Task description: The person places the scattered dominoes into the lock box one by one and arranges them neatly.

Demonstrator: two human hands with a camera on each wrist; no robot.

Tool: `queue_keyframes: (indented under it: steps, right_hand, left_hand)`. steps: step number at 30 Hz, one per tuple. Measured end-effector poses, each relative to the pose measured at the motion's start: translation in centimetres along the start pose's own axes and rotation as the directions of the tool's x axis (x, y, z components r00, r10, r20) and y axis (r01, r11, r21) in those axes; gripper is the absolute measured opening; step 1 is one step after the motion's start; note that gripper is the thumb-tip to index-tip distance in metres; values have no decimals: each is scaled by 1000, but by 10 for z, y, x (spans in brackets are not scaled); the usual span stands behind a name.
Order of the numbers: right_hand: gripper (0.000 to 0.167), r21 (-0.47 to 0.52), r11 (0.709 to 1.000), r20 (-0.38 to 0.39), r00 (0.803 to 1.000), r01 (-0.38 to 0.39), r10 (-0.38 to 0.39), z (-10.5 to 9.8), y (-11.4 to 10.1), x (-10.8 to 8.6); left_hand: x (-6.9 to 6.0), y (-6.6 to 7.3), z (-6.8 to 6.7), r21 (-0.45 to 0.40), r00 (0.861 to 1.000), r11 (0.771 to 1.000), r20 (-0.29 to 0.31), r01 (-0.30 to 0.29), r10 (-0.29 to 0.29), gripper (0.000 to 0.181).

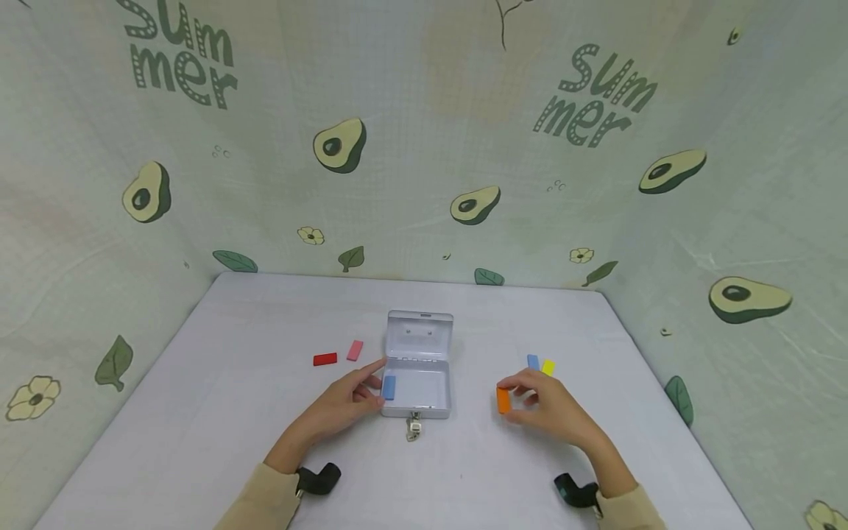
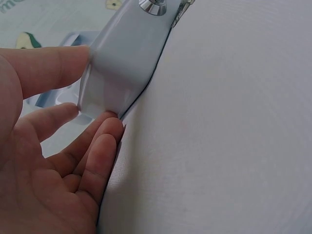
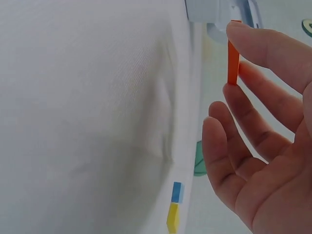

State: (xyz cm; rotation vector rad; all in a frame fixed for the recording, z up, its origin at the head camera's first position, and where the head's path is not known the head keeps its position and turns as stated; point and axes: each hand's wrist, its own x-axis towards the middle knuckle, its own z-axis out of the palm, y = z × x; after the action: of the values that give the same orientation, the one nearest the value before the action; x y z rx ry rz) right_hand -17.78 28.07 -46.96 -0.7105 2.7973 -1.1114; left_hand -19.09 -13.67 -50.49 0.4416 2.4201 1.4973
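A small light-grey metal cash box (image 1: pixel 417 409) stands on the table with its lid (image 1: pixel 419 338) raised. One blue block (image 1: pixel 389 388) lies in it along the left wall. My left hand (image 1: pixel 341 405) rests against the box's left side, fingertips touching the wall and lower edge; the left wrist view shows this side of the box (image 2: pixel 119 63) close up. To the right of the box, my right hand (image 1: pixel 546 403) pinches an orange block (image 1: pixel 503 400) between thumb and fingers. In the right wrist view the orange block (image 3: pixel 233 63) is held edge-on above the table.
A red block (image 1: pixel 324 359) and a pink block (image 1: pixel 355 350) lie left of the box. Behind my right hand are another blue block (image 1: pixel 533 361) and a yellow block (image 1: pixel 548 367). A metal latch (image 1: pixel 414 425) hangs at the box's front. Patterned cloth surrounds the white table.
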Motion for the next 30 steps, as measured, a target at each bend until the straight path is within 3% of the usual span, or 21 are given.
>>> queue_keyframes:
  steps: [20,30]
  right_hand:
    - [41,-42,999,-2,1000,2,-2,9,-29,29]
    - [40,-56,997,-28,998,47,-49,14,-41,44]
  left_hand:
    - [-1,3,0,6,1000,1000,-5,14,-14,71]
    - [0,1,3,27,999,999,-15,30,-29,71]
